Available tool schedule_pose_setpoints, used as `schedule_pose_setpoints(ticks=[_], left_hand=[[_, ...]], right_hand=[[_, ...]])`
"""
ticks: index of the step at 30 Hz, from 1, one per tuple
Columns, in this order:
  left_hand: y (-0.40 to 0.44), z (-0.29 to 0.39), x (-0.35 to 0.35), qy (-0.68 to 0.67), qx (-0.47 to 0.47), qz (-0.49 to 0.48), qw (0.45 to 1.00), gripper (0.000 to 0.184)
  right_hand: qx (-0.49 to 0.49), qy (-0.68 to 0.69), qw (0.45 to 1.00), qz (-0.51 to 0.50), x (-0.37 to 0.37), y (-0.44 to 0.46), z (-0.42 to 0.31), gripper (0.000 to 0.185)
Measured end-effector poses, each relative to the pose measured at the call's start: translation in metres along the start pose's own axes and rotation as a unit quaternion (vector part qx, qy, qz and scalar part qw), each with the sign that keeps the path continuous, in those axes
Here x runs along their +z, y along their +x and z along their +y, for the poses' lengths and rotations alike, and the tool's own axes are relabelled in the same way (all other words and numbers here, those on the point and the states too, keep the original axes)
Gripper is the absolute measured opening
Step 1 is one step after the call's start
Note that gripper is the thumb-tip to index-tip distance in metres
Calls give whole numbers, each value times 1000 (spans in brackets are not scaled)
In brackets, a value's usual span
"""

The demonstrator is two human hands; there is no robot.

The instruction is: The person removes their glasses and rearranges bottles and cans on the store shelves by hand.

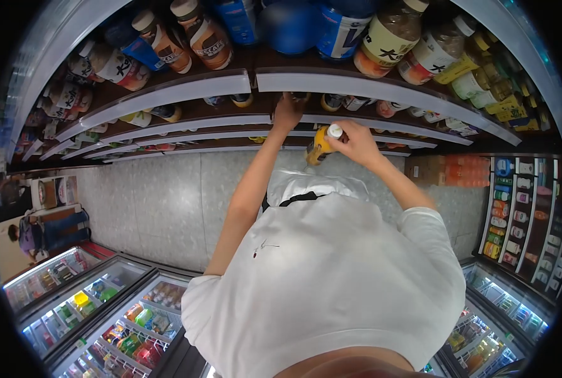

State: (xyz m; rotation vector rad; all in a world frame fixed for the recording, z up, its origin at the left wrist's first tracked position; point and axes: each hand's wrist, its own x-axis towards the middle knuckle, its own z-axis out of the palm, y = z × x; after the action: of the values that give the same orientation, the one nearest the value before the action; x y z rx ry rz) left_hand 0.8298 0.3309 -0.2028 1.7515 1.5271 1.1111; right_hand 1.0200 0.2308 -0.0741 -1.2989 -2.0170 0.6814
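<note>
My right hand (pixel 358 143) grips a bottle (pixel 319 148) with a yellow label by its top, close to the white cap. It is tilted in front of the lower shelves, above the floor. My left hand (pixel 288 113) reaches in under the front strip of the upper shelf. Its fingers are mostly hidden in the shadow there, beside what looks like a dark bottle. On either side of it, on the same shelf, stand dark bottles with yellow bands (pixel 332 101).
Above my hands, the upper shelf (pixel 369 82) carries coffee bottles (pixel 209 41), blue-labelled bottles (pixel 342 33) and tea bottles (pixel 391 39). Orange packs (pixel 467 171) and a cardboard box (pixel 422 170) sit at the right. Glass-topped coolers (pixel 136 315) are behind me. Another person (pixel 44 232) is at the far left.
</note>
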Motion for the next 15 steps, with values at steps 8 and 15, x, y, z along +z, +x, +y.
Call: schedule_pose_setpoints(ticks=[8, 15], left_hand=[[47, -3, -1, 141, 285, 90, 944, 22], [96, -51, 16, 248, 435, 190, 845, 28]], right_hand=[[-55, -97, 994, -1, -15, -15, 22, 33], [-72, -104, 990, 66, -23, -9, 19, 33]])
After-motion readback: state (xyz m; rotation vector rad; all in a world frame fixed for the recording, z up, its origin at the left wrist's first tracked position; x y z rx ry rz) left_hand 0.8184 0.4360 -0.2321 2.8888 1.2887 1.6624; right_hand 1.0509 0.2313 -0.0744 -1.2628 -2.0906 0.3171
